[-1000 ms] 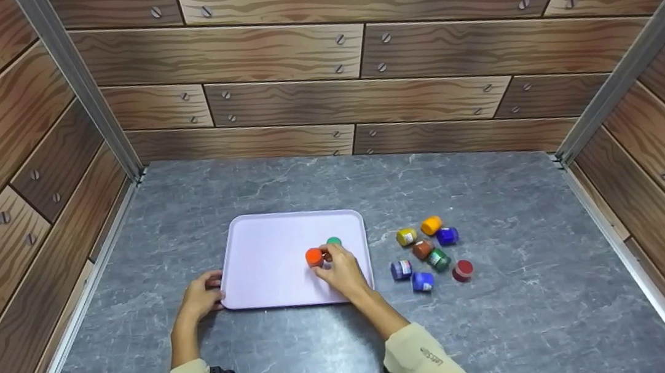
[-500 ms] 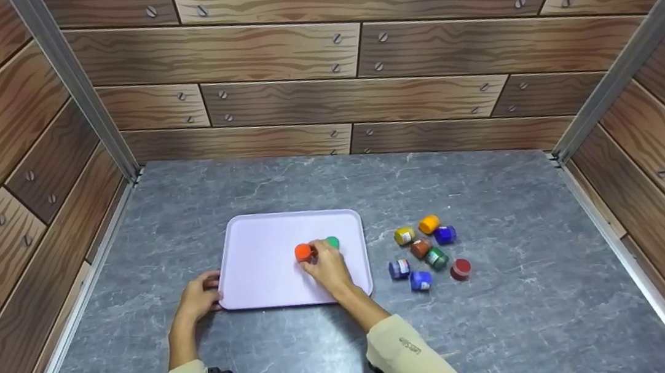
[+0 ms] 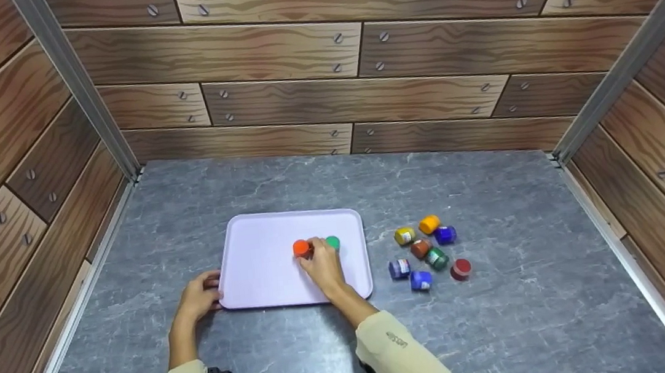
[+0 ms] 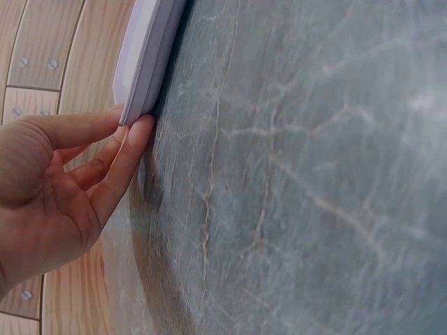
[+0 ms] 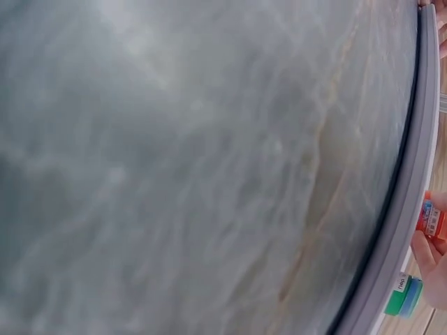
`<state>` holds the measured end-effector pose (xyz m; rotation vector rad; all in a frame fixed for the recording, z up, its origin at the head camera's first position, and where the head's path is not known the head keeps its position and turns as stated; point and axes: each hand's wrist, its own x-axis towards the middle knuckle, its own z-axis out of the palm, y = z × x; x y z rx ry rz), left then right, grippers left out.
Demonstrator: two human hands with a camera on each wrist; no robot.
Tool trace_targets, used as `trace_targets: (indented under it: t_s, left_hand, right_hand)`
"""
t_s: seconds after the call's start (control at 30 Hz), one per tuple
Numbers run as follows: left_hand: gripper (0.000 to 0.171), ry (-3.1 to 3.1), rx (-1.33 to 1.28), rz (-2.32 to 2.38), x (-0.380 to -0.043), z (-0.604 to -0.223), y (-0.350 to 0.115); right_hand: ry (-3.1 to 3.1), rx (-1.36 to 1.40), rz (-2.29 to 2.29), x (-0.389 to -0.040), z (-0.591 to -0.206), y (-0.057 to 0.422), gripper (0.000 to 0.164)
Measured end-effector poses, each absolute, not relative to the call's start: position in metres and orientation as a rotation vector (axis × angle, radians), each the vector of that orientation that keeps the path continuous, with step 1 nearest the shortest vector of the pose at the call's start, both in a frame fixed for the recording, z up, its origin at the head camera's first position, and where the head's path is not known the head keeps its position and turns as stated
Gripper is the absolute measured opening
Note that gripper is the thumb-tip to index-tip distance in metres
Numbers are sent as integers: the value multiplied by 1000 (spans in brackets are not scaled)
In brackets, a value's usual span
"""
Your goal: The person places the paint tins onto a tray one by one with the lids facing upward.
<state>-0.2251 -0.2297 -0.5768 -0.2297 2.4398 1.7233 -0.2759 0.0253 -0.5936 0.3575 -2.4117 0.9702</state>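
Right hand (image 3: pixel 324 266) pinched orange jar (image 3: pixel 301 248) at tray (image 3: pixel 261 268); left hand (image 3: pixel 197 296) gripped tray edge

Right hand: grasping, thumb and fingers on the orange jar, which sat just past the fingertips on their left side, within the tray's outline. Couldn't tell if its base touched the tray. Right wrist view showed the jar's label (image 5: pixel 433 222) between the fingers.

Just right of those fingers: green jar (image 3: pixel 333 242), standing on the tray near its right side, not held.

Left hand: grasping too, thumb on the rim and fingers against the underside, near the tray's front left corner. The tray lay flat, stretching rightward from this hand and under the right one.

Farther out, right of the right hand and off the tray, a loose group of jars: navy jar (image 3: pixel 399 268) nearest, blue jar (image 3: pixel 421 280) just beside it and closer to the person, yellow jar (image 3: pixel 404 236) farther forward. Beyond those: brown jar (image 3: pixel 420 248), dark green jar (image 3: pixel 437 258), amber jar (image 3: pixel 429 224), violet-blue jar (image 3: pixel 446 234). Red jar (image 3: pixel 461 269) was farthest right.

Around both hands: grey marbled table (image 3: pixel 288 352). Well ahead of them: wood-plank wall (image 3: pixel 269 51).
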Motion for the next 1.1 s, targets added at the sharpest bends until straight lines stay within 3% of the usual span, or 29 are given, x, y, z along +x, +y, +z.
trace_targets:
  t_s: [0.7, 1.1]
  left_hand:
    - [46, 2471, -245, 1690, -226, -580, -228]
    - [47, 2467, -237, 1709, -225, -579, -230]
  right_hand:
    - [-2398, 341, 863, -274, -602, 20, 29]
    - [-2432, 362, 1012, -273, -582, 26, 30]
